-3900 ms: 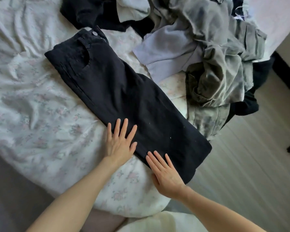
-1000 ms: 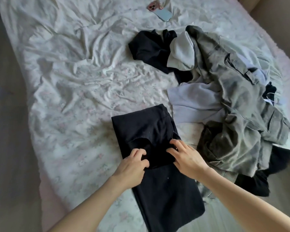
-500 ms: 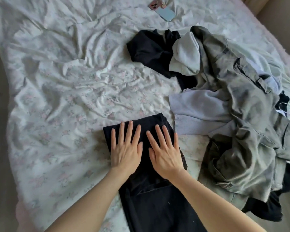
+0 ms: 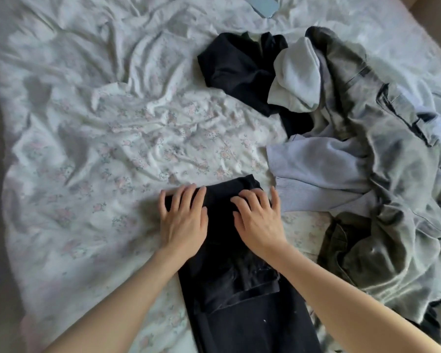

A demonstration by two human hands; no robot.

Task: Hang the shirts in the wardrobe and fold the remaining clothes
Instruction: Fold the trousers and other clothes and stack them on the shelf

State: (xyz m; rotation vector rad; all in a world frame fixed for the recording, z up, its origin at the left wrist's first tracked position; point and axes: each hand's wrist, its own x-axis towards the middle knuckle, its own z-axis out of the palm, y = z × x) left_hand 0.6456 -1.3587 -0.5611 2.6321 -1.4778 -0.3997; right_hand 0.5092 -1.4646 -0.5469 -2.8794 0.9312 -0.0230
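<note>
black jeans (image 4: 239,309) partly folded, left hand (image 4: 182,220), right hand (image 4: 257,220) curled over far fold

trousers (image 4: 239,314) on bed (image 4: 112,149), pile (image 4: 367,174) right.
</note>
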